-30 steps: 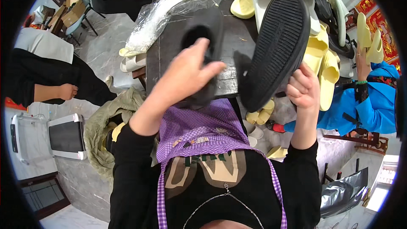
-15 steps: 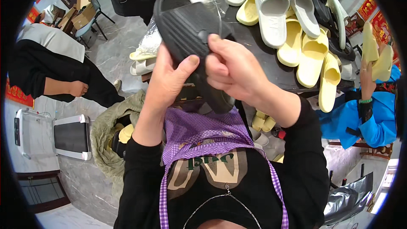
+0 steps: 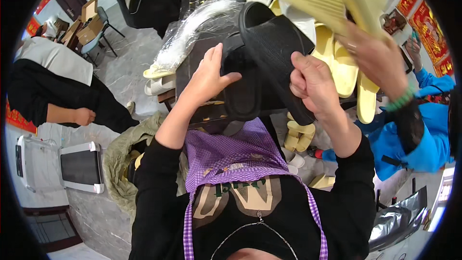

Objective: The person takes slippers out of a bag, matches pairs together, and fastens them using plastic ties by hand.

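My right hand [image 3: 313, 79] grips a black slide slipper [image 3: 276, 43] by its edge near the heel, tilted with its toe up and to the left. A second black slipper [image 3: 243, 86] stands partly behind it at the near side of the dark table [image 3: 192, 74]; what it rests on is hard to make out. Beside that second slipper, my left hand [image 3: 207, 77] is open, fingers stretched and thumb out, holding nothing.
A co-worker's blurred hand [image 3: 378, 60] reaches in from the right with yellow slippers [image 3: 313, 2]. More yellow slippers [image 3: 366, 101] lie on the table's right side. Clear plastic bags [image 3: 185, 33] lie at its left. A green sack [image 3: 120, 163] stands on the floor.
The black slippers, together between my hands before, are now apart. My left hand has let go, and my right hand has moved right with one. The co-worker's yellow slippers have swung in over the table.
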{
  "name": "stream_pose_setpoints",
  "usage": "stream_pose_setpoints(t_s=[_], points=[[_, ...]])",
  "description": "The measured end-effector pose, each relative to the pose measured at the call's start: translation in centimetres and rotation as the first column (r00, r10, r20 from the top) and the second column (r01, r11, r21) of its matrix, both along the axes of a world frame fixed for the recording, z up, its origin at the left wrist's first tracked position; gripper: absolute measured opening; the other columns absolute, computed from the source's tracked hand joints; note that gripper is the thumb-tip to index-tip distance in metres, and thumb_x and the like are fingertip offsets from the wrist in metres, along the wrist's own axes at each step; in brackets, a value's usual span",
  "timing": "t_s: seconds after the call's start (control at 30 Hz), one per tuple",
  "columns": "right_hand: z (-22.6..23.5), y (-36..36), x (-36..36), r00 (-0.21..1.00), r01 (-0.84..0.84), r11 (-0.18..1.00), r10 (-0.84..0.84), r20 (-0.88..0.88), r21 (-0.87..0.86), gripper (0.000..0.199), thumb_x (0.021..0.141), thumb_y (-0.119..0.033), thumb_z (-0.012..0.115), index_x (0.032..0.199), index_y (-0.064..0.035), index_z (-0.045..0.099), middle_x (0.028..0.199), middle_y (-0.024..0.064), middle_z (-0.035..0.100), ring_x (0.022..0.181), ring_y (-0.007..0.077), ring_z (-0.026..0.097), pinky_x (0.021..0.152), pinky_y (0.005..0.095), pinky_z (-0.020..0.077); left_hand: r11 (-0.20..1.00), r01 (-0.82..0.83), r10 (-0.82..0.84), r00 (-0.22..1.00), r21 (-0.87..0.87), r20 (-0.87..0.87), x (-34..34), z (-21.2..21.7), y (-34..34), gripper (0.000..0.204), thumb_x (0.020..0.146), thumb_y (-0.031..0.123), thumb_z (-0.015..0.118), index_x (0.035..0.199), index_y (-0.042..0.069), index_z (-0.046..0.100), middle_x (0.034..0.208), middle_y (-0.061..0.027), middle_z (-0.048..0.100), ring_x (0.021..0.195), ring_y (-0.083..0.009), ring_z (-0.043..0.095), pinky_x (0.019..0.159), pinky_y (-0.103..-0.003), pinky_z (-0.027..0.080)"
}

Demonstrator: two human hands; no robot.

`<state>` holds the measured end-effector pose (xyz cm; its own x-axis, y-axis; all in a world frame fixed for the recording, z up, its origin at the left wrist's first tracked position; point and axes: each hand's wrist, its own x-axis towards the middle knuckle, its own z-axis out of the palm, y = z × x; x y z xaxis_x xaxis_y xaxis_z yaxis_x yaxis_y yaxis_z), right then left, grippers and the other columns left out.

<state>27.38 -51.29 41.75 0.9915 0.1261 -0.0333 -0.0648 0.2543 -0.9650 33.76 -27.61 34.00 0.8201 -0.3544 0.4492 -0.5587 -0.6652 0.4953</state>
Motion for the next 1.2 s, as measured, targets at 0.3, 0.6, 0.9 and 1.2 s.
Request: stream_pose_setpoints(t_s=[0.3,0.6,0.9,1.2], points=[[-3.6,-1.9,-0.1,0.991,0.029,0.807,0.054,0.122,-0.590,0.032,0.088,-0.025,0.054,0.062,-0.0091,0.043,0.047,-0.0006,0.044,0.042,0.0061,0.038,0.040,0.0208,0.0273,0.943,-0.245,0.235,0.969,0.224,0.071,1.7,-2.2,-0.8,0.057,0.077,0.009,0.053,0.126,-0.011,0.031,0.102,-0.0249,0.049,0.089,-0.0388,0.051,0.078,-0.044,0.045],[-3.5,-3.0,-1.5,0.997,0.006,0.897,-0.038,-0.063,-0.442,0.030,0.086,-0.020,0.054,0.061,-0.0088,0.042,0.044,0.0001,0.042,0.036,0.0055,0.033,0.036,0.0210,0.0246,0.943,-0.330,0.323,0.940,0.047,0.109,-4.4,-1.6,1.7,0.059,0.077,0.010,0.058,0.128,-0.006,0.032,0.106,-0.0212,0.047,0.086,-0.0322,0.054,0.071,-0.037,0.048],[-1.2,-0.9,-4.4,0.983,-0.179,0.933,0.161,-0.084,-0.313,0.026,0.088,-0.015,0.052,0.064,-0.0059,0.046,0.045,0.0011,0.042,0.037,0.0057,0.036,0.036,0.0207,0.0269,0.728,-0.158,-0.127,0.925,-0.667,-0.359,-8.2,1.5,3.6,0.065,0.078,0.014,0.066,0.130,-0.004,0.030,0.115,-0.0121,0.048,0.093,-0.0172,0.053,0.078,-0.030,0.046],[-2.4,5.5,-3.9,0.809,-0.228,0.737,0.507,0.297,-0.636,0.016,0.087,-0.008,0.053,0.073,0.0003,0.054,0.051,-0.0015,0.047,0.044,0.0045,0.042,0.040,0.0197,0.0306,0.041,-0.177,-0.479,0.860,-0.983,-0.175,-10.9,0.5,2.3,0.054,0.080,0.011,0.063,0.125,-0.003,0.037,0.116,-0.0110,0.051,0.101,-0.0165,0.053,0.089,-0.029,0.043]])
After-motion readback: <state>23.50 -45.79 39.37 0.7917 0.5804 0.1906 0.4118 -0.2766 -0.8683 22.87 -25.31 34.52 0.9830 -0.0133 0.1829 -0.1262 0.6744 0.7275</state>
